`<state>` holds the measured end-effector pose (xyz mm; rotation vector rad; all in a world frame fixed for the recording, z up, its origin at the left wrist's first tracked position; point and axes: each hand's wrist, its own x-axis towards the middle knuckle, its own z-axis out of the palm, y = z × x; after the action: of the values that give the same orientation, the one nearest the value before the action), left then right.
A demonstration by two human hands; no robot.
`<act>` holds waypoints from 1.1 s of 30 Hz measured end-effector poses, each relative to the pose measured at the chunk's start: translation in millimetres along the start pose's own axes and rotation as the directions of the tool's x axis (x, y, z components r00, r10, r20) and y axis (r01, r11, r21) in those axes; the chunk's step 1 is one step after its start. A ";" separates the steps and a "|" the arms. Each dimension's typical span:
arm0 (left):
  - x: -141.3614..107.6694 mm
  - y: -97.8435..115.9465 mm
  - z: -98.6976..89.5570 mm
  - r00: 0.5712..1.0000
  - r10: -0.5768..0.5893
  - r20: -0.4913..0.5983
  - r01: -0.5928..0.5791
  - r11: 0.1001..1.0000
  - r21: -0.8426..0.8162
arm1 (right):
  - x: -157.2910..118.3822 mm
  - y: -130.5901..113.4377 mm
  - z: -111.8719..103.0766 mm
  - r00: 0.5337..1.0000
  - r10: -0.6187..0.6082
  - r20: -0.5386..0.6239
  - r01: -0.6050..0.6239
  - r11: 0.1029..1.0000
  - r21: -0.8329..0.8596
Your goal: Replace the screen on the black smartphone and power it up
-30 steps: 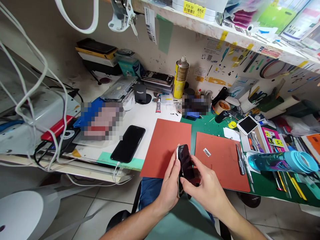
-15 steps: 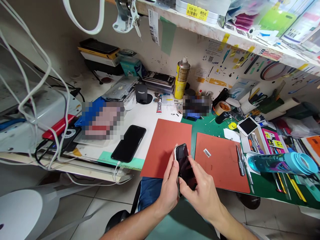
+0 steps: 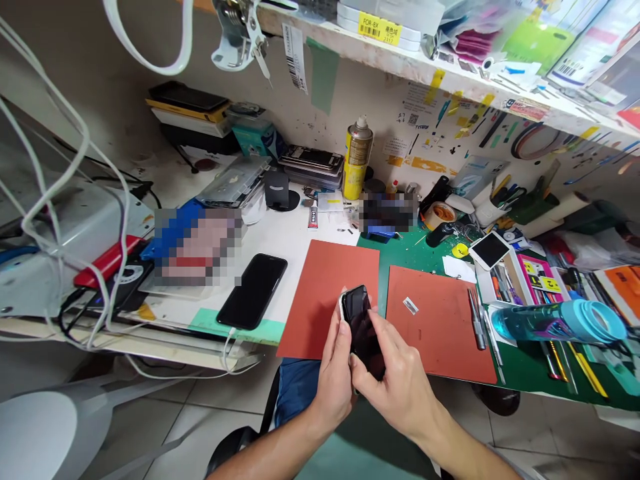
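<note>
Head view, items listed left to right, each placed against the left red mat (image 3: 330, 293).

1. White cables (image 3: 60, 193): hanging loose, well to the left of the mat, over a grey unit.
2. Black phone (image 3: 253, 291): lying flat, screen up, on the white part of the desk (image 3: 285, 233), just left of the mat, with a white lead at its near end.
3. Left hand (image 3: 334, 373): at the mat's near edge, fingers (image 3: 343, 327) wrapped along the left side of a small dark phone (image 3: 361, 323), grasping it.
4. Small dark phone: held upright and slightly tilted above the mat's near right corner, off the desk, screen dark, pale rim showing on its left edge.
5. Right hand (image 3: 397, 380): just right of the left hand, thumb and fingers closed on the lower right of the same phone, pressing its face.
6. Yellow spray can (image 3: 357, 160): standing upright against the wall, behind the mat.
7. Second red mat (image 3: 440, 327): just right of the first, on green desk covering, with a small silver strip (image 3: 411, 306) lying on it.
8. Metal tools (image 3: 477, 319): along that second mat's right edge.
9. Blue bottle (image 3: 560, 321): lying on its side, well to the right.
</note>
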<state>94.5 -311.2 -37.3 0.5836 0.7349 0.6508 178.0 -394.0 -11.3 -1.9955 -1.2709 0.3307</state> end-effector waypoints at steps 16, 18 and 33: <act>1.2 -0.4 3.6 0.994 0.012 0.109 -0.008 0.999 -0.034 | -5.4 10.0 -2.8 0.994 -0.104 0.031 0.106 0.993 -0.059; 1.3 -1.6 2.5 0.994 0.031 0.103 -0.028 0.999 -0.032 | -5.3 11.3 -3.2 0.993 -0.109 0.032 0.111 0.993 -0.044; 2.5 -12.7 -14.9 0.992 0.069 0.107 -0.069 0.998 -0.008 | -8.1 8.7 -1.0 0.994 -0.111 -0.004 0.111 0.994 0.004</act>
<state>88.7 -314.0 -56.0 0.6369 0.6149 0.6799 180.5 -403.6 -18.1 -1.9124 -1.3710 0.2754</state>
